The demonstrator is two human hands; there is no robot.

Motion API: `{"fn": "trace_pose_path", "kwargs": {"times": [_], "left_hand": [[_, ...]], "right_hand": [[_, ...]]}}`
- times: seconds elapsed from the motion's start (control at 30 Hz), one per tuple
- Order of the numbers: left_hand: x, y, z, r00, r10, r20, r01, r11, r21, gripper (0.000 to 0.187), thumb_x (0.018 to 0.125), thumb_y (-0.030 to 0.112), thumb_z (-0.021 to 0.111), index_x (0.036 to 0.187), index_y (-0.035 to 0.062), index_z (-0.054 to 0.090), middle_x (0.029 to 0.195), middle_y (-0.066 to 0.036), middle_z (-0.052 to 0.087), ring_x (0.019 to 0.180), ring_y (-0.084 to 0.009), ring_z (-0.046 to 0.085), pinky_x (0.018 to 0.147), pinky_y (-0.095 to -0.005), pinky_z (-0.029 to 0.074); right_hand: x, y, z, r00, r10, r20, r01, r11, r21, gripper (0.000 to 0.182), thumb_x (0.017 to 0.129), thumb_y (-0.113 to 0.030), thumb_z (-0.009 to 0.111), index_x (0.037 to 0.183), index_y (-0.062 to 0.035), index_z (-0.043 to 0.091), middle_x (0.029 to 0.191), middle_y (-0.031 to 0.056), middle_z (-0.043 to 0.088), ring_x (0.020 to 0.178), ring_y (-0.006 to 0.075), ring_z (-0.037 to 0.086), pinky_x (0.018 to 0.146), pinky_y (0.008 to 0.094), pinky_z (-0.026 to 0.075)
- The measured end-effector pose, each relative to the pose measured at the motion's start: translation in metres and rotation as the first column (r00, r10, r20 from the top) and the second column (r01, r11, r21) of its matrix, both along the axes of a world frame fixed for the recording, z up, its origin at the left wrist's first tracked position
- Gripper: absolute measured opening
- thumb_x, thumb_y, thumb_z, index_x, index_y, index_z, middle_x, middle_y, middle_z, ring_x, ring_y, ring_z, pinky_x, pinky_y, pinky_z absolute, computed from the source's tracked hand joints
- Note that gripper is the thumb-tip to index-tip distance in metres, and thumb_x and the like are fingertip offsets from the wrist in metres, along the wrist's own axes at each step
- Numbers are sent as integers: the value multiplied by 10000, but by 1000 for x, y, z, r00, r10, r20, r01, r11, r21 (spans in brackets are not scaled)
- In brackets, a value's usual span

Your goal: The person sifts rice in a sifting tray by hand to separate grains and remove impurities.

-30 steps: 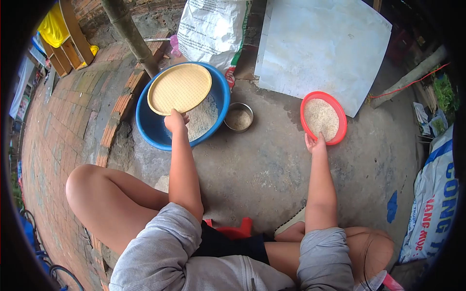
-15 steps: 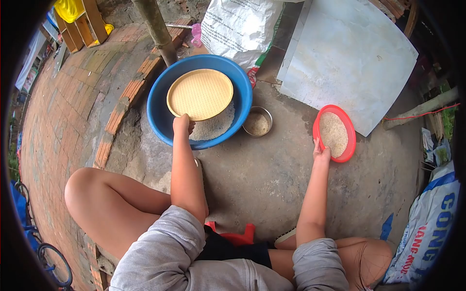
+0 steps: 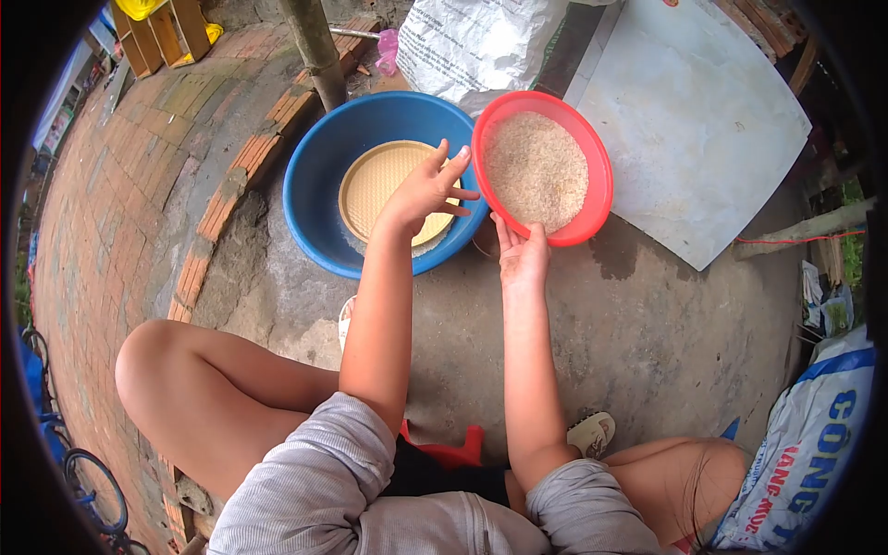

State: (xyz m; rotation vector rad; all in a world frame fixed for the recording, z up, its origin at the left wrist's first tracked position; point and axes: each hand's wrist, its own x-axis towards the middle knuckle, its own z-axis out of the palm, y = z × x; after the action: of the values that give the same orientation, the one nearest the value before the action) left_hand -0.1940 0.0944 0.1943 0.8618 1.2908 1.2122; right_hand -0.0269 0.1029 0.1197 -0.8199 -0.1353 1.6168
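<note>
My right hand (image 3: 524, 250) grips the near rim of a red plastic basin (image 3: 599, 205), thumb inside the edge. Pale rice-like grain (image 3: 536, 171) covers the bottom of that basin, which is tilted and raised close beside a large blue basin (image 3: 310, 180). Over the blue basin my left hand (image 3: 433, 194) is open, fingers spread toward the red rim and holding nothing. Beneath it, a round woven sieve (image 3: 375, 185) rests inside the blue basin, with whitish grain showing around its lower edge. A small metal bowl (image 3: 485, 242) is mostly hidden behind the red basin and my right hand.
A white printed sack (image 3: 476, 46) stands behind the blue basin, beside a bamboo post (image 3: 314, 55). A grey metal sheet (image 3: 694, 129) lies at the right. Another lettered sack (image 3: 805, 444) is near my right knee; a brick edging (image 3: 227, 199) runs along the left.
The red basin has come up and left in my right hand, beside the blue basin. My left hand has let go of the sieve, now lower in the blue basin, and spread its fingers.
</note>
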Motion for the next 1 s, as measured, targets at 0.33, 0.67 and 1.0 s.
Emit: {"fn": "trace_pose_path", "kwargs": {"times": [0.33, 0.67, 1.0], "left_hand": [[-68, -28, -71, 748, 662, 44, -658, 749, -80, 499, 728, -62, 428, 1224, -34, 376, 1071, -217, 541, 782, -345, 658, 560, -405, 625], [-92, -23, -174, 548, 810, -209, -829, 491, -269, 617, 757, -4, 478, 1301, 40, 188, 1103, -278, 505, 824, -385, 649, 514, -446, 582], [-59, -23, -157, 372, 644, -669, -897, 434, -81, 582, 753, 190, 602, 1269, -33, 450, 1189, -274, 515, 1122, -390, 503, 1001, -414, 374]], "right_hand": [[-57, -6, 22, 605, 595, 529, -670, 740, -64, 350, 912, -212, 551, 1148, 39, 487, 932, 196, 653, 706, 244, 684, 585, 282, 560], [36, 37, -105, 108, 400, 910, -118, 914, -388, 433, 839, -199, 606, 1214, -55, 443, 1069, 186, 558, 790, 305, 629, 699, 405, 543], [25, 54, -47, 802, -42, 596, 124, 988, -97, 393, 799, 32, 427, 1191, 49, 414, 990, 195, 571, 646, 233, 630, 570, 313, 565]]}}
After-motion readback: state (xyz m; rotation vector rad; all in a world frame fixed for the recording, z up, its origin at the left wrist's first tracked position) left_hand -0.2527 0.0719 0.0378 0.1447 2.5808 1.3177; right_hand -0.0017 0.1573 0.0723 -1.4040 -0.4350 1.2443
